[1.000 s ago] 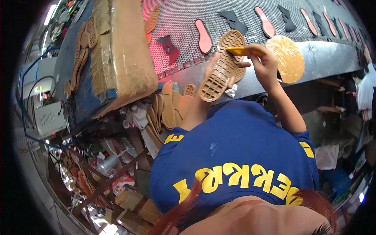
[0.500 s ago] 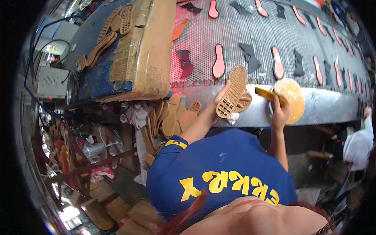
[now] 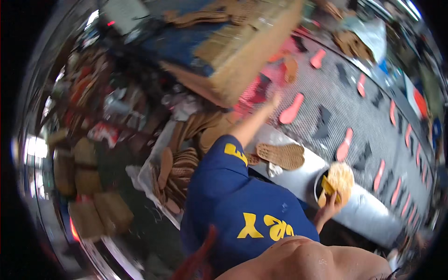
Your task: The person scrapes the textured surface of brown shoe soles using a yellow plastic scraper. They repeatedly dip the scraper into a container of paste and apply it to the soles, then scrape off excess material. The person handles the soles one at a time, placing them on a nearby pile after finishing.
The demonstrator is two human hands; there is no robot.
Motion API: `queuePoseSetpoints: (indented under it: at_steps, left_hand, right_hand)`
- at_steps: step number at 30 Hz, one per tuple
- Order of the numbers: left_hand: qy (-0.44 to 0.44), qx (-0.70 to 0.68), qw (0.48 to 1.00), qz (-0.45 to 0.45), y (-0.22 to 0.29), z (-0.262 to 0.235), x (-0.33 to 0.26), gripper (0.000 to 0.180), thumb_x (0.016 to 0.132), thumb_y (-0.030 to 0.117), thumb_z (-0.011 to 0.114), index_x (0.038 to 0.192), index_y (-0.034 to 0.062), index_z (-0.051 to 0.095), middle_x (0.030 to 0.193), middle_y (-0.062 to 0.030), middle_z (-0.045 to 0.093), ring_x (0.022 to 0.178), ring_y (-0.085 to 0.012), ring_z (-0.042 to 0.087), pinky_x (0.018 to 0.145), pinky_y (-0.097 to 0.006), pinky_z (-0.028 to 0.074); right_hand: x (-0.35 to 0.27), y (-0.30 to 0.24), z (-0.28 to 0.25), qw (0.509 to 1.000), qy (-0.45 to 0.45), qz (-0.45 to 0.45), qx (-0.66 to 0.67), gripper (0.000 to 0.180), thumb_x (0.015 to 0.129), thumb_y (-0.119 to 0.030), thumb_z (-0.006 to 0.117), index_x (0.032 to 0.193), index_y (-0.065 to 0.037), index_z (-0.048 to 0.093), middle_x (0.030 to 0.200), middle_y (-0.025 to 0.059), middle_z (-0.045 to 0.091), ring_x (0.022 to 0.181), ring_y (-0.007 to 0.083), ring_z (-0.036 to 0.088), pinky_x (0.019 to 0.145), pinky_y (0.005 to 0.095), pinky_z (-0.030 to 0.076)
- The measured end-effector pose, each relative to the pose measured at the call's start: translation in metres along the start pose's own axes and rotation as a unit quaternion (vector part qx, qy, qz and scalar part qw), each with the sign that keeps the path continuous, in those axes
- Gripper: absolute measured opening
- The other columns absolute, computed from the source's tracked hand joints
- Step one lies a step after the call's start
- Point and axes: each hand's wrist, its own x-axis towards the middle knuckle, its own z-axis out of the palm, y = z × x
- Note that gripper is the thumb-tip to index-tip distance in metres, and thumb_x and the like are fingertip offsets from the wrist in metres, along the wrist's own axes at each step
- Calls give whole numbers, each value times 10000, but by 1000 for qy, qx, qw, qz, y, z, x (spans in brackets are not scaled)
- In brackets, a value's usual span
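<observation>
My left arm stretches over the mesh conveyor belt, and my left hand is smeared by motion, its fingers unclear. Just beyond that hand, a brown shoe sole lies on the belt under reddish light. My right hand grips a yellow brush at the mouth of a round pot, partly covered by a crusted yellowish disc. The brush's far end is hidden there. Another brown sole rests tread up on the metal ledge, beside a small white wad.
Pink insoles and black cut pieces lie in rows along the belt. A cardboard-topped box stands at the belt's left end. Stacked brown soles fill a container at my left. Cartons sit on the floor.
My view has swung round. My left hand has let go of the sole and reached out over the belt. My right hand has brought the brush down to the pot.
</observation>
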Motion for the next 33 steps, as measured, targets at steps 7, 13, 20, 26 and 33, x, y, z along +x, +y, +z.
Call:
queuePoseSetpoints:
  at_steps: [7, 13, 20, 26, 33]
  left_hand:
    - [-86, 704, 705, -17, -81, 73, -210, 912, 709, 476, 759, 1443, 112, 358, 1475, -245, 295, 1399, -388, 240, 1123, -529, 215]
    - [-75, 754, 649, 59, -86, 70, -222, 648, 657, 392, 789, 1126, 10, 554, 1220, -185, 512, 1174, -367, 493, 985, -489, 392]
    - [-124, 666, 722, 141, -26, 78, -220, 231, 757, 183, 689, 927, 48, 612, 944, -182, 616, 905, -386, 585, 751, -475, 467]
    - [-193, 593, 755, 202, -15, 56, -229, 170, 775, 82, 637, 943, 50, 634, 837, -159, 587, 821, -376, 564, 762, -453, 437]
    - [-239, 489, 838, -38, -58, 48, -182, 318, 805, 111, 702, 863, 74, 392, 721, -14, 302, 648, -151, 343, 600, -318, 339]
  right_hand:
    - [24, 11, -15, 993, -19, 7, -115, 225, 954, -138, 590, 1123, 10, 599, 1029, 117, 641, 903, 178, 631, 790, 285, 509]
    - [39, 19, -15, 938, -126, -93, -308, 189, 956, -103, 555, 1081, 29, 606, 984, 112, 641, 881, 192, 615, 792, 304, 488]
    - [13, 86, -24, 825, -118, -190, -519, 162, 867, -66, 560, 1002, -58, 650, 845, 207, 621, 792, 385, 601, 683, 457, 495]
    - [-3, 80, 13, 805, -68, -252, -533, 182, 731, -83, 620, 903, -105, 674, 805, 141, 554, 723, 327, 599, 610, 431, 492]
    - [-19, 85, 23, 793, 40, -255, -551, 154, 776, -114, 621, 921, -105, 672, 813, 132, 574, 752, 321, 619, 633, 426, 501]
